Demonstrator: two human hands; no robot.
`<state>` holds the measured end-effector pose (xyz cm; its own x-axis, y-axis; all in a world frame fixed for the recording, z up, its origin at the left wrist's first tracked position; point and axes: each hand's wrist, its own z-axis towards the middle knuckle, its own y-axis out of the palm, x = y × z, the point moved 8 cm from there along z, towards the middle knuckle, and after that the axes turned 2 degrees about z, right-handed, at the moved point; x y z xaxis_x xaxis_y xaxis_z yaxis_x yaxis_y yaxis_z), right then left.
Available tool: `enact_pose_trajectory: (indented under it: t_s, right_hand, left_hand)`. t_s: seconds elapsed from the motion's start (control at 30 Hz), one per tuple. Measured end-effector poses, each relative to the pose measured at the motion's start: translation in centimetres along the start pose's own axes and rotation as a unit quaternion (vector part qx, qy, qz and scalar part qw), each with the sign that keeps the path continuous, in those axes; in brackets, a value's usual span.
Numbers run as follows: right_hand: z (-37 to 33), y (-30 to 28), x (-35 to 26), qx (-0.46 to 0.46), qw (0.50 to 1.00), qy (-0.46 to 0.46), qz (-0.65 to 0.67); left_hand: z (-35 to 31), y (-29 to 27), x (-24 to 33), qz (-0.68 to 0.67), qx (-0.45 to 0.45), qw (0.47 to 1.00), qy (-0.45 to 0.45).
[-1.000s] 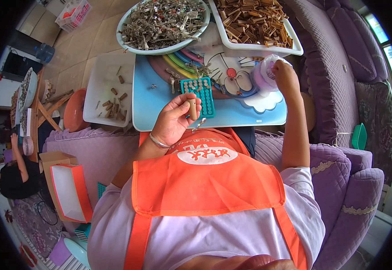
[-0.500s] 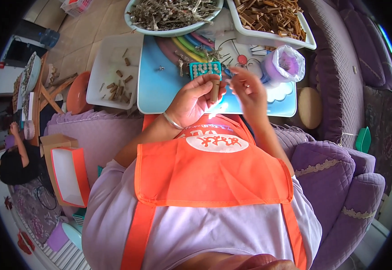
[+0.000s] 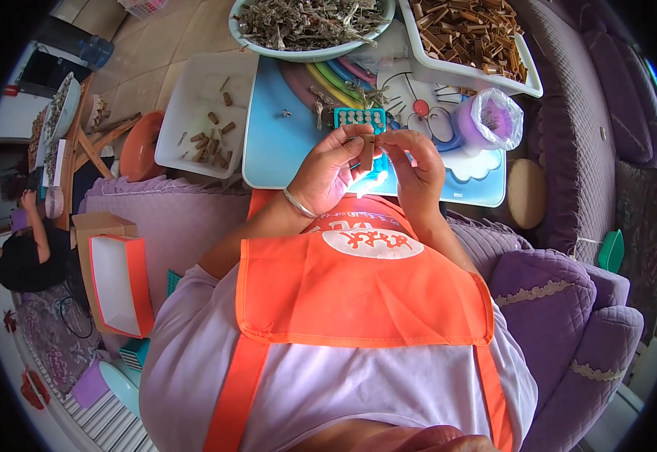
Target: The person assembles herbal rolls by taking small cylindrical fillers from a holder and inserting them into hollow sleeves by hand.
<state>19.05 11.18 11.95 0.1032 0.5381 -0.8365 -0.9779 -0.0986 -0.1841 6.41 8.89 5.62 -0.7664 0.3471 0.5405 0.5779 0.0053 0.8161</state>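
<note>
My left hand [image 3: 330,169], with a bracelet at its wrist, grips a small brown wooden-looking piece [image 3: 367,153] upright between thumb and fingers. Thumb and forefinger of my right hand [image 3: 417,162] are pinched together against the upper end of that piece. What the right fingers hold, if anything, is too small to make out. Just beyond both hands a teal rack [image 3: 360,115] with rows of round pale tops sits on the blue picture-printed table [image 3: 275,143]. Dried plant sprigs [image 3: 321,105] lie beside the rack.
A clear bin [image 3: 174,143] with several brown pieces stands at left. At the back are a basin [image 3: 321,53] of dried stems and a white tub [image 3: 533,84] of brown pieces. A bag-lined purple bucket [image 3: 470,124] stands at right. Another person [image 3: 27,260] sits far left.
My right hand has come in from a little apart and now meets the brown piece. The left hand keeps its hold. The whole view has shifted slightly.
</note>
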Motion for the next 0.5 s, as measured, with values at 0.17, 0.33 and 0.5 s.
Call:
enact_pose_trajectory:
  t_s: [0.17, 0.33, 0.5]
  right_hand:
    - [0.1, 0.3, -0.7, -0.004, 0.998, -0.049, -0.032]
    - [0.3, 0.5, -1.3, -0.027, 0.992, -0.054, -0.109]
    - [0.5, 0.2, -1.9, -0.036, 0.983, -0.088, -0.160]
  left_hand:
    - [0.1, -0.1, 0.0, 0.037, 0.004, 0.999, 0.005]
    - [0.1, -0.3, -0.2, 0.040, -0.004, 0.999, 0.004]
    - [0.1, -0.1, 0.3, 0.099, -0.026, 0.994, 0.037]
